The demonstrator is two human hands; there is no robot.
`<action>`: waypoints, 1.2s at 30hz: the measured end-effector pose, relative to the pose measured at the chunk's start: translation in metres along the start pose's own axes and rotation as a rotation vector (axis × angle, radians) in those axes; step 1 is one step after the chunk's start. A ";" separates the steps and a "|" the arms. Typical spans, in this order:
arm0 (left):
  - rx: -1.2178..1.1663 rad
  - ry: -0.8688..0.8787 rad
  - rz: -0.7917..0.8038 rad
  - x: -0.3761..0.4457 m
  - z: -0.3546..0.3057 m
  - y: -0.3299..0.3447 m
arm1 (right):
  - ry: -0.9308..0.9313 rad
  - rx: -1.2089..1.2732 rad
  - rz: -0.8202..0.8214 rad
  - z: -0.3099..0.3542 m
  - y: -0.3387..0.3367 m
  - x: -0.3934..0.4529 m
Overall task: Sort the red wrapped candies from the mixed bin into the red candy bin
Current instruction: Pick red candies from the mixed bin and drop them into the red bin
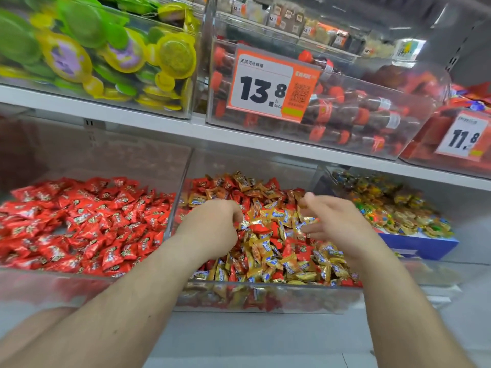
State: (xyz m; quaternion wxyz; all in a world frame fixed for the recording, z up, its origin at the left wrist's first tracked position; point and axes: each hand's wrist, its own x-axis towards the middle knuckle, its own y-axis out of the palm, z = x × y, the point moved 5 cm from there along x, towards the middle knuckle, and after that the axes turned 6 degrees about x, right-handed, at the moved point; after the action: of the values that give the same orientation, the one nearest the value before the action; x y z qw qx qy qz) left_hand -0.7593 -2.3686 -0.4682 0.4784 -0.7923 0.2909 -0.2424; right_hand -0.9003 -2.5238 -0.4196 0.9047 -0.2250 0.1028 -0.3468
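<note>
Left hand (212,224) curls into the mixed bin (265,288) — perhaps pinching a candy, I cannot tell; right hand (332,221) hovers loosely open. Gold wrappers (281,216) could tag along into the red candy bin (53,280).

The left hand (212,224) hides its curled fingertips among the wrappers of the mixed bin (265,296), so whether it holds a candy cannot be told. The red candy bin (79,282) is cut off at the left edge. The green and yellow sweets (101,54) above are blurred, and the price tag (268,83) has small print too fine to read.
</note>
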 end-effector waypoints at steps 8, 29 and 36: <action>-0.055 0.275 0.286 0.013 -0.039 0.027 | -0.039 -0.412 0.004 -0.020 -0.012 0.006; -0.091 0.163 0.009 0.018 -0.051 -0.003 | 0.131 0.250 0.001 -0.028 -0.016 0.000; 0.239 0.078 0.132 0.029 -0.069 0.042 | 0.084 -0.025 0.051 -0.035 -0.023 0.000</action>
State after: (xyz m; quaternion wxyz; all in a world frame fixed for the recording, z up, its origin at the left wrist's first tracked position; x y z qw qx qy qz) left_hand -0.7935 -2.4469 -0.4733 0.5726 -0.6989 0.3297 -0.2739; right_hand -0.9257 -2.5506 -0.4390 0.9053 -0.2191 0.1508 -0.3313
